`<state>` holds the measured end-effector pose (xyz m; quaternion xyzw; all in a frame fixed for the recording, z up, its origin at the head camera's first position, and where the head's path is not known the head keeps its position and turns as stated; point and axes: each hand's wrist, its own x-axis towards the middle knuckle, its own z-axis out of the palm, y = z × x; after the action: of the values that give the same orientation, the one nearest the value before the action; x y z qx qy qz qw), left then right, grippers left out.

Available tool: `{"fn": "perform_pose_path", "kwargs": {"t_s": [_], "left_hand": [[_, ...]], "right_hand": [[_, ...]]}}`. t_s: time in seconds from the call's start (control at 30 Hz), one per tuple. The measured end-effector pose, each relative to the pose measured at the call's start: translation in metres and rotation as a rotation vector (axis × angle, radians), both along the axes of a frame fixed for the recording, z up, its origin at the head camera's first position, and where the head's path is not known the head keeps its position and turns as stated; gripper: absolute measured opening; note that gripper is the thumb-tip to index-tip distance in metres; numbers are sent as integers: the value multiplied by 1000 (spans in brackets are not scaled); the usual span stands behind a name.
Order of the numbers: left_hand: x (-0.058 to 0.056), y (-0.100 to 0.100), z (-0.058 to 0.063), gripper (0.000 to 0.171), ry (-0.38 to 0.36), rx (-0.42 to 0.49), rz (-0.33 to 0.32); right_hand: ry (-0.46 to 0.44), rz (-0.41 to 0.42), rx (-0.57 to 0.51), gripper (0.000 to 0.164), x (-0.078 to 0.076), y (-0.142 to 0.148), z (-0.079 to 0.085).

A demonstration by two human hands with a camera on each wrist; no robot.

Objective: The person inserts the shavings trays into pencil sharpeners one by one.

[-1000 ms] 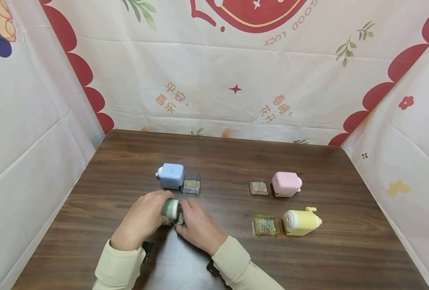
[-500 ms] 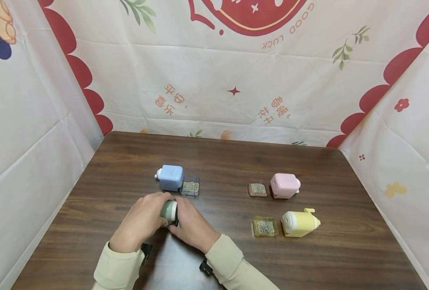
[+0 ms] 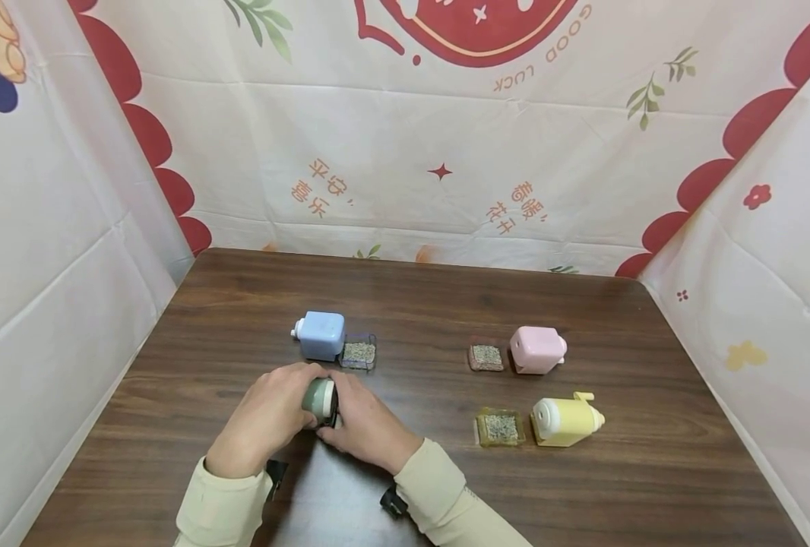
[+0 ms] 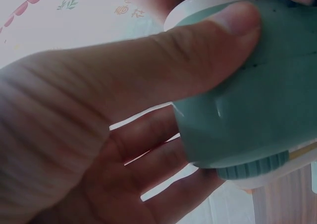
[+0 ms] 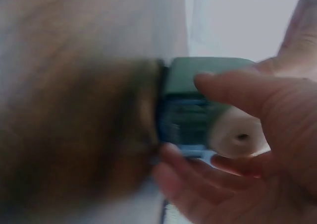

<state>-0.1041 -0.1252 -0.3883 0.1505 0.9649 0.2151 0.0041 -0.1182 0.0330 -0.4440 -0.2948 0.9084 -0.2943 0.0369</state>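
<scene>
A green crank pencil sharpener [image 3: 316,401] with a white round front is low over the table at centre left. My left hand [image 3: 268,410] grips its body, the thumb along one side in the left wrist view and the fingers on the other. At its front end, my right hand [image 3: 371,427] holds the clear shavings drawer [image 5: 183,122], which sits in the body below the white pencil-hole front. In the right wrist view the right thumb lies on the green body and the fingertips are by the drawer's lower edge. The head view hides most of the drawer behind the right hand.
Behind the hands lies a blue sharpener [image 3: 321,336] beside its drawer of shavings [image 3: 359,354]. To the right are a pink sharpener [image 3: 538,350] with its drawer [image 3: 485,357] and a yellow sharpener [image 3: 567,422] with its drawer [image 3: 499,428]. Printed cloth [image 3: 405,205] walls the table.
My right hand has moved left, bringing the drawer up to the green sharpener and into its body. The left hand has stayed nearly in place. Over the last half second little differs.
</scene>
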Motion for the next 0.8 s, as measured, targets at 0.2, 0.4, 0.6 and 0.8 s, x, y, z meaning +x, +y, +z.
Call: {"fn": "perform_pose_path", "kwargs": {"t_s": [0.2, 0.4, 0.6, 0.8], "left_hand": [[0, 0, 0, 57, 16, -4, -10], [1, 0, 0, 55, 30, -5, -14], [0, 0, -1, 53, 56, -4, -18], [-1, 0, -1, 52, 63, -10, -20]], "right_hand": [[-53, 18, 64, 85, -5, 9, 25], [24, -9, 126, 47, -15, 21, 42], [2, 30, 257, 17, -19, 22, 30], [-53, 170, 358, 26, -13, 15, 12]]}}
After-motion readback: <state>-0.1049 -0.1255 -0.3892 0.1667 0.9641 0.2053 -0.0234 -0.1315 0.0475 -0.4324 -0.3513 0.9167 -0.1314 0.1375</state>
